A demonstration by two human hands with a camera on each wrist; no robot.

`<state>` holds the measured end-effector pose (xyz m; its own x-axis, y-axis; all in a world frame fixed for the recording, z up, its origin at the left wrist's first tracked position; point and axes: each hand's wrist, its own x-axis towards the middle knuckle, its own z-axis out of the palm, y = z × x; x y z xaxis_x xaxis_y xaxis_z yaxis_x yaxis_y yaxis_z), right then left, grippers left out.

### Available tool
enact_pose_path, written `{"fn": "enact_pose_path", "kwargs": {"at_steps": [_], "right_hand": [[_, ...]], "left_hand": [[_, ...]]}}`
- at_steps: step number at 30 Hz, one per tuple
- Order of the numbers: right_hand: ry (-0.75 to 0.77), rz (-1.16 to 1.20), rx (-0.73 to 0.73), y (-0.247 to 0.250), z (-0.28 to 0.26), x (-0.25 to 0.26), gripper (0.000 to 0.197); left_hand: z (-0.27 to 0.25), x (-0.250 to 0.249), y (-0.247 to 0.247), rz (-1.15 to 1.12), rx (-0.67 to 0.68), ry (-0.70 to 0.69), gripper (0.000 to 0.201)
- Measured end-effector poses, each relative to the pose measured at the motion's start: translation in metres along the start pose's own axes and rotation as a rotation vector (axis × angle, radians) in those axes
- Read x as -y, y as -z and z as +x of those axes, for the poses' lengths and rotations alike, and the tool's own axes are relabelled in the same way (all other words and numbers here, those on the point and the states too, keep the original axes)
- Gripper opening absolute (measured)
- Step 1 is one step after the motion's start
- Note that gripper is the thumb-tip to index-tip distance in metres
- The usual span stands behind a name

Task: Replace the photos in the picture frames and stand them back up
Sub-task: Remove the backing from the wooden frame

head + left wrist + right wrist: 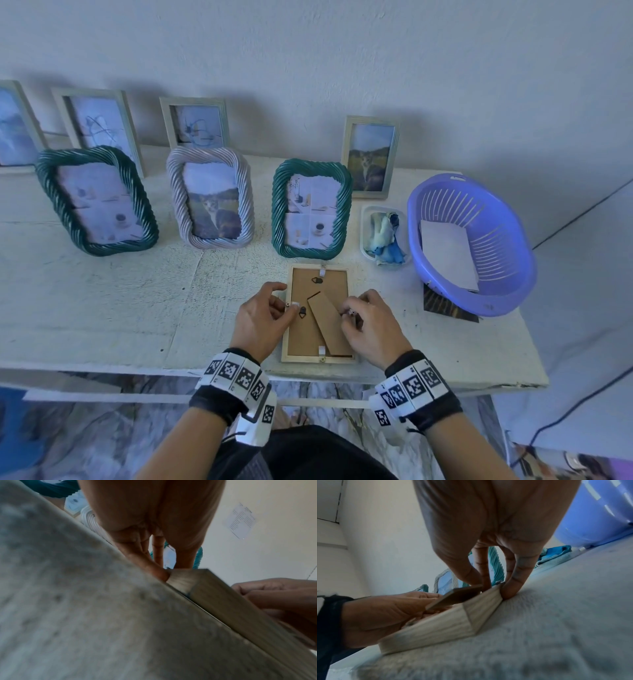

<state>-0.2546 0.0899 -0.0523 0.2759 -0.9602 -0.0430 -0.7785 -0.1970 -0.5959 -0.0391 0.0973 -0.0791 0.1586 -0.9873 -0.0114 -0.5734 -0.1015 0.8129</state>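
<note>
A pale wooden picture frame (301, 339) lies face down near the table's front edge, its brown back and folding stand (329, 325) facing up. My left hand (286, 306) grips the frame's left edge, fingertips at the small white clip there. My right hand (346, 311) pinches the right edge, thumb over the back and by the stand. In the left wrist view my left hand (171, 568) clamps the frame (223, 601) at its side. The right wrist view shows my right hand (489, 586) pinching the frame (453, 623), a finger pressed against its outer side, beside the raised stand (457, 595).
Several frames stand behind, the nearest a green twisted one (311, 209). A purple basket (507, 294) holding paper sits at the right, over a dark photo (445, 306). A small tub of blue cloths (385, 233) is beside it. The table edge (239, 371) runs under my wrists.
</note>
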Motion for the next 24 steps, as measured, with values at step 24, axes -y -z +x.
{"fn": "enact_pose_path", "kwargs": {"at_steps": [24], "right_hand": [[-0.071, -0.022, 0.192, 0.013, 0.012, 0.003, 0.028]], "left_hand": [[0.006, -0.004, -0.011, 0.172, -0.043, -0.047, 0.021]]}}
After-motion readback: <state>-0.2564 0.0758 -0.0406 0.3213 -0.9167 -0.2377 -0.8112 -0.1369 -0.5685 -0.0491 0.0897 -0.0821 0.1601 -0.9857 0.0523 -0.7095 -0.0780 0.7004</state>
